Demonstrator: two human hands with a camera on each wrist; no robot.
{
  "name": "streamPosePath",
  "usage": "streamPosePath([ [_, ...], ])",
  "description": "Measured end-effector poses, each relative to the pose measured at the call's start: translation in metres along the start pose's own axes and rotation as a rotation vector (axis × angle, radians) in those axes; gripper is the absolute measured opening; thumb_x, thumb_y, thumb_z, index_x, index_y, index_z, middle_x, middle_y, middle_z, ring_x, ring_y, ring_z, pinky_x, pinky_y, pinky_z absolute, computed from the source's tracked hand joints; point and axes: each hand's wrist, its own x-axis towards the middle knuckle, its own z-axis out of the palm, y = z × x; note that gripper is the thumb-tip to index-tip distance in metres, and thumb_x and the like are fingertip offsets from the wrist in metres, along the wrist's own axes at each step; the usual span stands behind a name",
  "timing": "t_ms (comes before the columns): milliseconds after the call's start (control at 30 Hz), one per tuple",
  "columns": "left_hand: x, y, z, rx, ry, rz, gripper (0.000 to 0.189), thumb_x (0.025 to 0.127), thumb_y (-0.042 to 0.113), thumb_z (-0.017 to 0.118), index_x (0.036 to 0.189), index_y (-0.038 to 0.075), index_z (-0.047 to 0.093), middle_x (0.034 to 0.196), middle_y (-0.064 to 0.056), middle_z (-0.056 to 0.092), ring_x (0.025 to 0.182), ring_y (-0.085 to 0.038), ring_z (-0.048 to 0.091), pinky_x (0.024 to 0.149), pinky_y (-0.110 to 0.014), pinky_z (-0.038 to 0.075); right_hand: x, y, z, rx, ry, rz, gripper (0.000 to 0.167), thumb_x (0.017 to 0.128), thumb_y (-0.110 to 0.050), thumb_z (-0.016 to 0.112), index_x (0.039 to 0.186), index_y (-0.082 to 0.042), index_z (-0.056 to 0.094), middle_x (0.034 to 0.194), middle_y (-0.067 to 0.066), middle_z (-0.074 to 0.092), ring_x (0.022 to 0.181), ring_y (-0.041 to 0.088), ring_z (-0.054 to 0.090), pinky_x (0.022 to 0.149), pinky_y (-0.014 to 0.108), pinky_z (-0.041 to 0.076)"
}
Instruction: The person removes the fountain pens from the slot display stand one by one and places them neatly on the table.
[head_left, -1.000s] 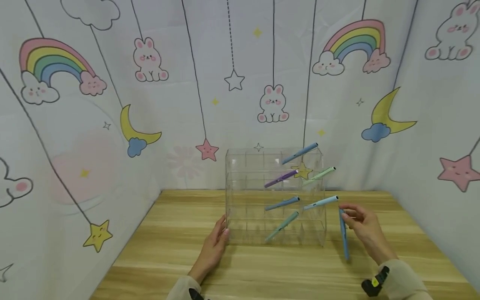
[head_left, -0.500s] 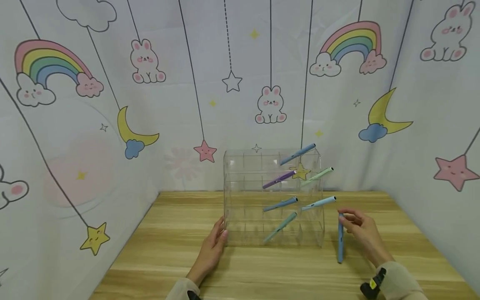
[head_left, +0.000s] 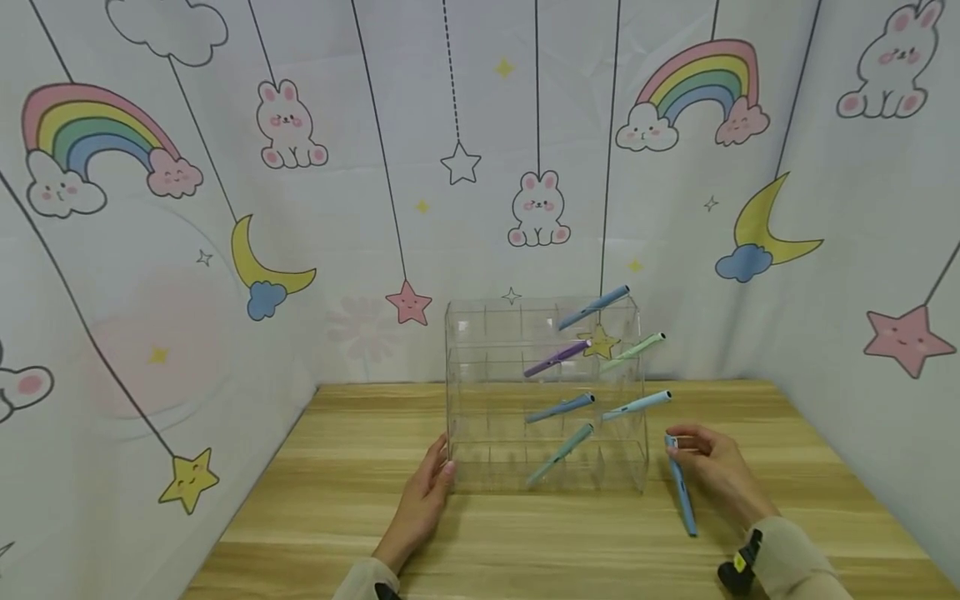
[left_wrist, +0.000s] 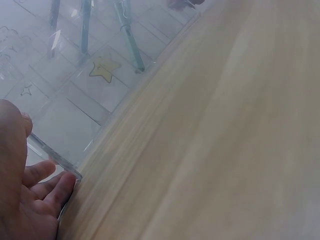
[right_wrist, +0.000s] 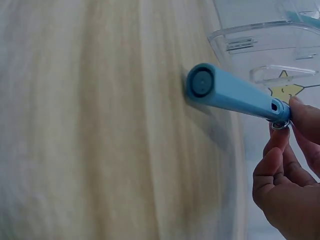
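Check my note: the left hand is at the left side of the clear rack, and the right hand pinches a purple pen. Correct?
Not quite: the pen is blue, not purple, as the right wrist view shows. The right hand pinches it, and the left hand is at the left side of the rack.

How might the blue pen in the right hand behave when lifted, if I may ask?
The blue pen looks stiff, straight though the right hand pinches only one end. It is probably light, held by fingertips alone; its round free end hints it might roll.
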Motion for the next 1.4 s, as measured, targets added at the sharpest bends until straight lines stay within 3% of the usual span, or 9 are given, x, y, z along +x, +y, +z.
streamPosePath([
  [167,0.0,0.002,0.001,-0.012,-0.007,0.006,0.056,0.116,0.029,0.049,0.167,0.009,0.035,0.155,-0.038,0.052,0.135,-0.052,0.064,0.109,-0.058,0.057,0.003,0.008,0.002,-0.012,-0.02,-0.037,0.049,0.105,-0.016,0.072,0.143,0.011,0.058,0.135,0.031,0.07,0.095,-0.006,0.066,0.081,0.02,0.059],
  [267,0.0,0.002,0.001,-0.014,-0.006,0.009,0.056,0.116,0.029,0.049,0.167,0.009,0.035,0.155,-0.037,0.053,0.135,-0.052,0.064,0.109,-0.058,0.058,0.005,0.009,0.003,-0.01,-0.032,-0.015,0.048,0.105,-0.017,0.072,0.142,0.01,0.06,0.134,0.03,0.071,0.096,-0.003,0.067,0.082,0.02,0.059],
  [500,0.0,-0.001,0.0,-0.014,0.004,0.002,0.056,0.116,0.029,0.05,0.167,0.011,0.036,0.156,-0.037,0.053,0.137,-0.052,0.062,0.109,-0.057,0.057,0.01,0.007,0.005,-0.126,-0.045,-0.063,0.042,0.104,-0.017,0.072,0.137,0.009,0.063,0.129,0.029,0.074,0.105,0.015,0.073,0.081,0.02,0.057],
  [700,0.001,-0.004,0.001,-0.014,0.006,-0.004,0.056,0.116,0.027,0.049,0.167,0.01,0.035,0.157,-0.036,0.052,0.14,-0.051,0.06,0.113,-0.057,0.054,0.01,0.007,0.009,-0.195,-0.023,-0.077,0.036,0.102,-0.016,0.074,0.131,0.006,0.067,0.122,0.027,0.077,0.101,0.02,0.076,0.079,0.022,0.057],
  [967,0.001,-0.002,0.0,-0.009,0.01,-0.004,0.056,0.116,0.027,0.049,0.167,0.01,0.035,0.156,-0.036,0.053,0.139,-0.051,0.061,0.113,-0.057,0.054,0.007,0.007,0.012,-0.318,0.023,-0.117,0.033,0.1,-0.019,0.077,0.125,0.003,0.071,0.124,0.027,0.075,0.108,0.039,0.078,0.084,0.04,0.062],
  [1233,0.002,-0.002,-0.001,-0.01,0.004,-0.002,0.056,0.116,0.03,0.048,0.167,0.011,0.035,0.158,-0.035,0.052,0.143,-0.05,0.058,0.114,-0.056,0.053,0.007,0.008,0.013,-0.354,0.033,-0.13,0.033,0.101,-0.022,0.076,0.125,0.001,0.071,0.121,0.025,0.077,0.107,0.039,0.078,0.087,0.049,0.063],
  [1400,0.002,-0.003,-0.001,-0.008,-0.008,-0.002,0.056,0.117,0.031,0.047,0.168,0.011,0.034,0.159,-0.034,0.051,0.146,-0.049,0.055,0.115,-0.055,0.052,0.005,0.01,0.012,-0.339,0.028,-0.122,0.04,0.103,-0.026,0.074,0.13,0.002,0.067,0.127,0.031,0.072,0.112,0.046,0.075,0.091,0.055,0.063],
])
